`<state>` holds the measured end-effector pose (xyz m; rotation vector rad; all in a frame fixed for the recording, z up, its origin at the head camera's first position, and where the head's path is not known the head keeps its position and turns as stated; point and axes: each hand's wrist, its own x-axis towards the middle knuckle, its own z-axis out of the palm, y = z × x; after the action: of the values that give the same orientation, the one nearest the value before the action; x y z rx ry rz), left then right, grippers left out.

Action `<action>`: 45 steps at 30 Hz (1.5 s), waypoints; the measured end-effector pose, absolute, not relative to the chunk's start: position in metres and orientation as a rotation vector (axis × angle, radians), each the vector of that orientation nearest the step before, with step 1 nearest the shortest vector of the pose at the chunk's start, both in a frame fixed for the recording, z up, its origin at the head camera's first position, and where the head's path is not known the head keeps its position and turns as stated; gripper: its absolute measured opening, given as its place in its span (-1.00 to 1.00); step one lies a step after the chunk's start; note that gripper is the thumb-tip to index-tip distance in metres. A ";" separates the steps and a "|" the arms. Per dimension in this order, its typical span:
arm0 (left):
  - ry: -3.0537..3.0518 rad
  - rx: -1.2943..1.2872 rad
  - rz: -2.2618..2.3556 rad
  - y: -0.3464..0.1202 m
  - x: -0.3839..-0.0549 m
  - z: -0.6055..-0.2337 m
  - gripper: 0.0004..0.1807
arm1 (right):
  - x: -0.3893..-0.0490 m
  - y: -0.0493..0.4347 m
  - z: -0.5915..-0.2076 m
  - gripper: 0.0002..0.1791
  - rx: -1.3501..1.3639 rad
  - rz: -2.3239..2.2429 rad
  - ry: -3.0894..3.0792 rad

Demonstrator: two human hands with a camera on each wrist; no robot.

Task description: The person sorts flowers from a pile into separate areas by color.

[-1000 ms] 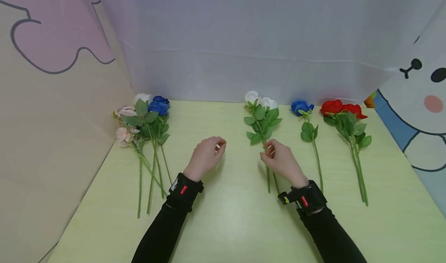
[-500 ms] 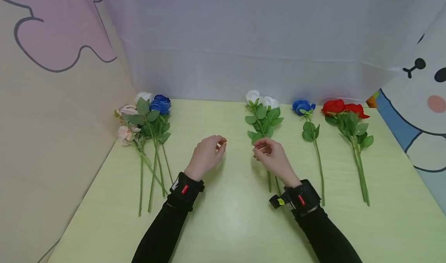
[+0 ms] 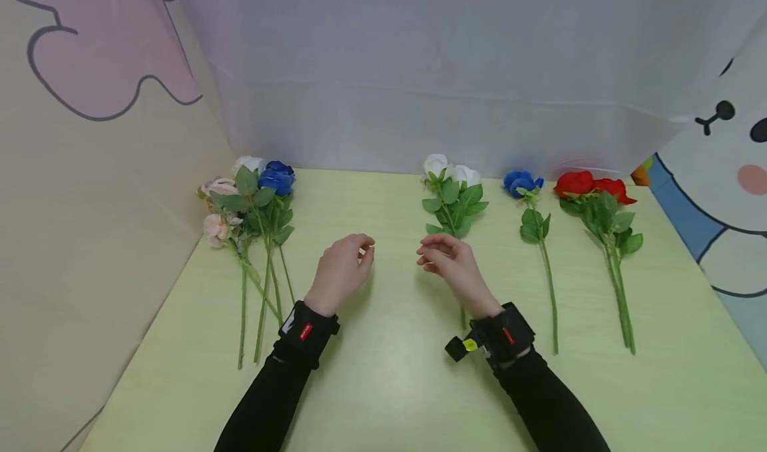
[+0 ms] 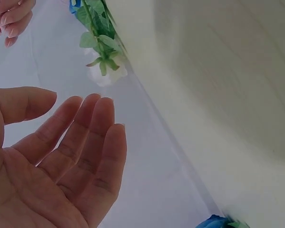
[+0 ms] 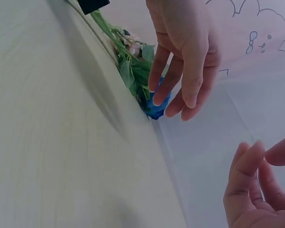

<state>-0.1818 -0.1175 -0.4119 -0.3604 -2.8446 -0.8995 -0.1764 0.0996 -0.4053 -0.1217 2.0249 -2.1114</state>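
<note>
My left hand (image 3: 341,272) hovers over the middle of the table, its fingers loosely bent around nothing. The left wrist view shows that hand's bare palm (image 4: 47,190). Facing it, my right hand (image 3: 454,272) is also raised with nothing in it, nearest the white roses (image 3: 451,199) and covering part of their stems. In the right wrist view its thumb and fingers (image 5: 244,180) are loosely bent. Farther right lie a single blue rose (image 3: 522,184) and a bunch of red roses (image 3: 590,186). At left lies a mixed bunch with a blue rose (image 3: 277,178) and pale pink flowers (image 3: 217,229).
The flowers lie on a pale yellow-green table (image 3: 383,385) with their heads toward the back. A whitish cloth (image 3: 419,72) hangs behind the table's far edge. Printed panels stand at both sides, with a cartoon face (image 3: 728,146) on the right one.
My right hand has moved left, off the upper stems of the white roses and toward the left hand. The left hand has shifted slightly left. The flowers lie as before.
</note>
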 end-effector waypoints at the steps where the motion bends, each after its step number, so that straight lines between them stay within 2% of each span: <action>1: -2.849 -0.351 -0.891 -0.120 -0.181 -0.411 -0.77 | -0.176 0.096 -0.405 -0.70 -0.113 -2.135 1.988; 15: -2.883 -0.237 -0.760 -0.169 -0.174 -0.398 -0.75 | -0.184 0.052 -0.400 -0.80 -0.041 -2.313 1.605; 23: -2.922 -0.097 -0.679 -0.203 -0.166 -0.394 -0.74 | -0.188 0.027 -0.404 -0.71 0.033 -2.248 1.481; 38: -3.210 0.266 -0.488 -0.244 -0.169 -0.388 -0.45 | -0.185 -0.013 -0.418 -0.78 0.132 -2.199 1.339; 45: -3.261 0.291 -0.504 -0.253 -0.174 -0.389 -0.53 | -0.183 -0.024 -0.416 -0.72 0.100 -2.184 1.302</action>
<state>-0.1743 -0.2528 -0.3887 0.2905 -3.2612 -0.5042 -0.1826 -0.0238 -0.4157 0.1000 1.3016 -2.1841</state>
